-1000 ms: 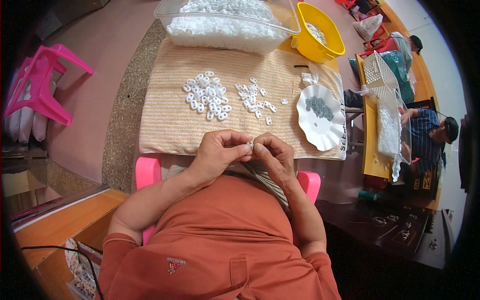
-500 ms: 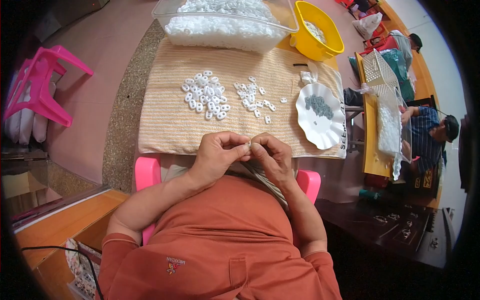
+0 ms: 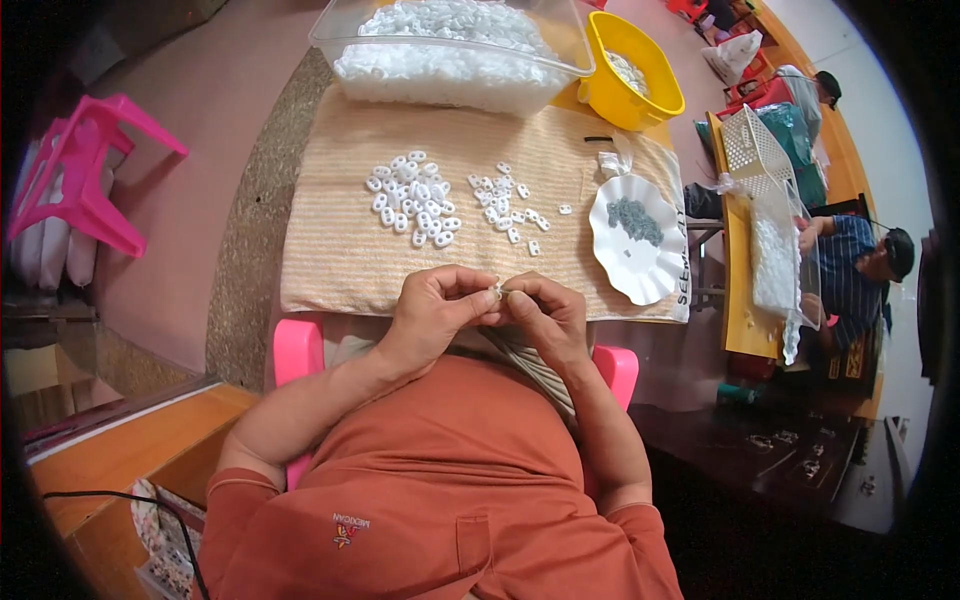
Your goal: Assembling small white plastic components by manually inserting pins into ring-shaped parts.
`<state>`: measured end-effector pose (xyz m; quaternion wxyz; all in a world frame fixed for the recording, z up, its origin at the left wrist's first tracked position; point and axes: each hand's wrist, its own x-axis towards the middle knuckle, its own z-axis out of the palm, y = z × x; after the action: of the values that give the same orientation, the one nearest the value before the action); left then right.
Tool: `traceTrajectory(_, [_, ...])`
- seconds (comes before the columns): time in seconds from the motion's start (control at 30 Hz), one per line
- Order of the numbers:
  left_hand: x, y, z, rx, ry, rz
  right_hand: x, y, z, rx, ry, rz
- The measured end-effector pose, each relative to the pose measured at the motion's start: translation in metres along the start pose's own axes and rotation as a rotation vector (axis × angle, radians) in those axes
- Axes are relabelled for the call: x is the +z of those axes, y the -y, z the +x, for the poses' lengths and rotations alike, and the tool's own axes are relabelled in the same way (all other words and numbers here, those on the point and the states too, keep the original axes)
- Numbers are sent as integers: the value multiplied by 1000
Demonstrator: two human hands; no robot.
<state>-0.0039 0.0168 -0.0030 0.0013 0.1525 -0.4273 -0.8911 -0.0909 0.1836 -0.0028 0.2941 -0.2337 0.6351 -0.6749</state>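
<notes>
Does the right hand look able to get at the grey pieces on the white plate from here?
Probably yes: only striped towel seems to lie between the right hand and the white plate holding the grey pieces, though its fingers appear to pinch a small piece.

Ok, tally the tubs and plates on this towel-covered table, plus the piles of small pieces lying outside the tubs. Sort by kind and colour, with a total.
Clear tub: 1
Yellow tub: 1
White plate: 1
White piles, a left pile and a right pile: 2
Grey pile, on the plate: 1
Total: 6
</notes>
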Motion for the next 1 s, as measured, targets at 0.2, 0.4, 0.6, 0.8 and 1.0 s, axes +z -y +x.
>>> traceTrajectory(0.2, [-1,-3,1,-29,7,-50,3,4,0,46,-2,55])
traceTrajectory(0.4, [-2,-2,1,-35,9,-59,4,2,-1,60,-21,69])
traceTrajectory(0.6, [-2,-2,0,-43,17,-57,2,0,-1,35,-4,28])
traceTrajectory(0.8, [-2,-2,0,-52,3,-54,6,4,-2,27,-2,4])
traceTrajectory(1.0, [0,-3,1,-46,5,-41,6,2,-3,19,-20,-54])
